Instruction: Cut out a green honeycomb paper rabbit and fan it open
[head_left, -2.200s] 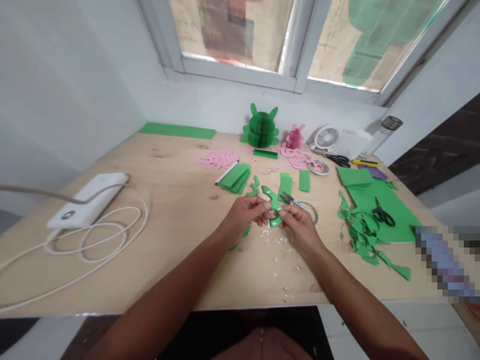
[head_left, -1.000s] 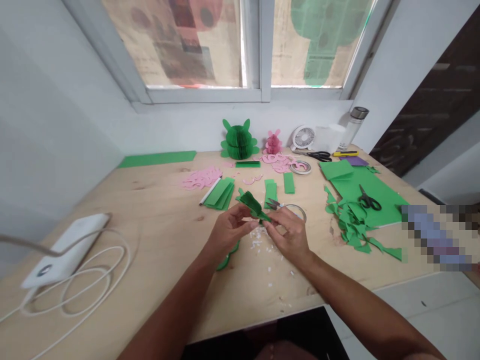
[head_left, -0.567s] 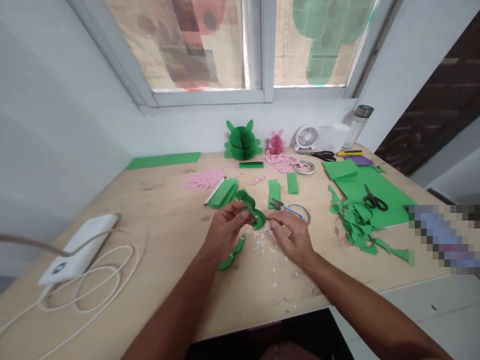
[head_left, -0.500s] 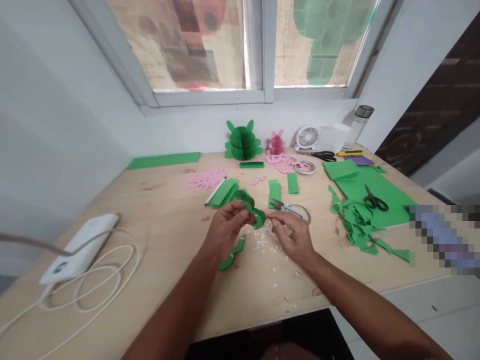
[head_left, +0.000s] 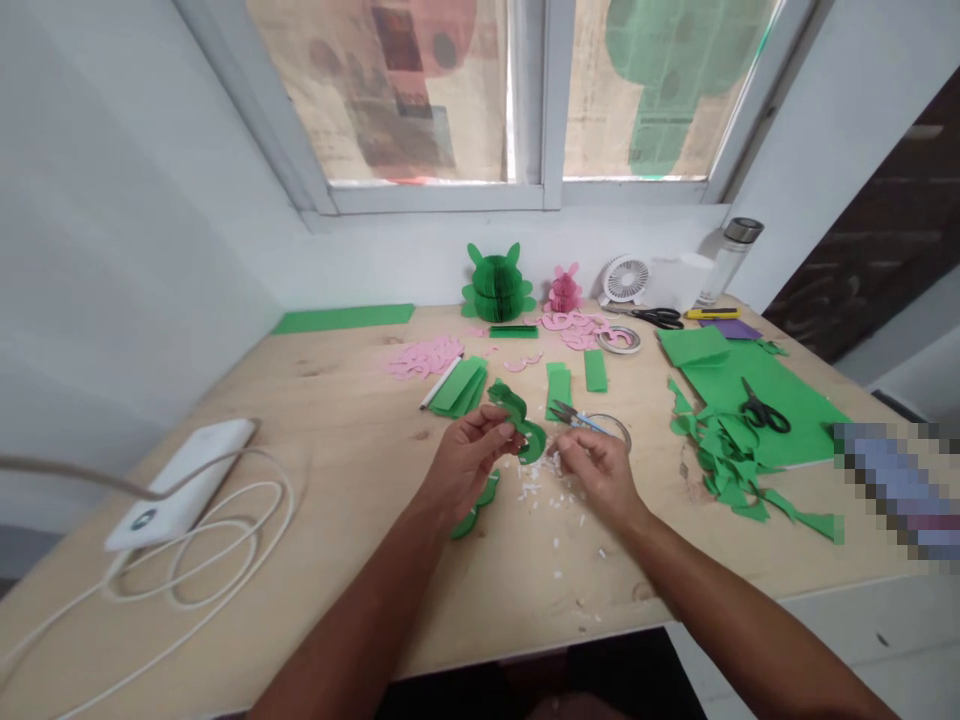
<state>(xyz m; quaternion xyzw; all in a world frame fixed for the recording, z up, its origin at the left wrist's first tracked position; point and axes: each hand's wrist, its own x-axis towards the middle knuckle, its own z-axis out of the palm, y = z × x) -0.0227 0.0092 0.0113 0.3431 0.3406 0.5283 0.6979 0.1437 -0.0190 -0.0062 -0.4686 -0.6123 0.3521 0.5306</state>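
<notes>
My left hand (head_left: pixel 480 455) pinches a curved green paper cutout (head_left: pixel 531 440) with scalloped edges and small white patches on it. To its right, my right hand (head_left: pixel 596 465) has thumb and fingers drawn together; whatever they may hold is too small to make out. A little space separates its fingertips from the cutout. Under my left hand lies another green paper piece (head_left: pixel 466 522), partly covered by the wrist. White paper bits (head_left: pixel 531 490) are scattered between the hands. Just behind my right hand lie small blue-handled snips (head_left: pixel 576 416) and a roll of tape (head_left: pixel 626 430).
Green scraps (head_left: pixel 731 460) and black scissors (head_left: pixel 763 408) lie right, by a green sheet (head_left: pixel 802 410). Behind are folded green strips (head_left: pixel 461 388), pink cutouts (head_left: pixel 424 357), a green honeycomb paper figure (head_left: pixel 498 288) and a small fan (head_left: pixel 626 280). A white power bank (head_left: pixel 180 485) with cable sits left.
My right hand has drawn back slightly to the right, away from the green cutout. My left hand keeps its hold. The whole view has shifted a little.
</notes>
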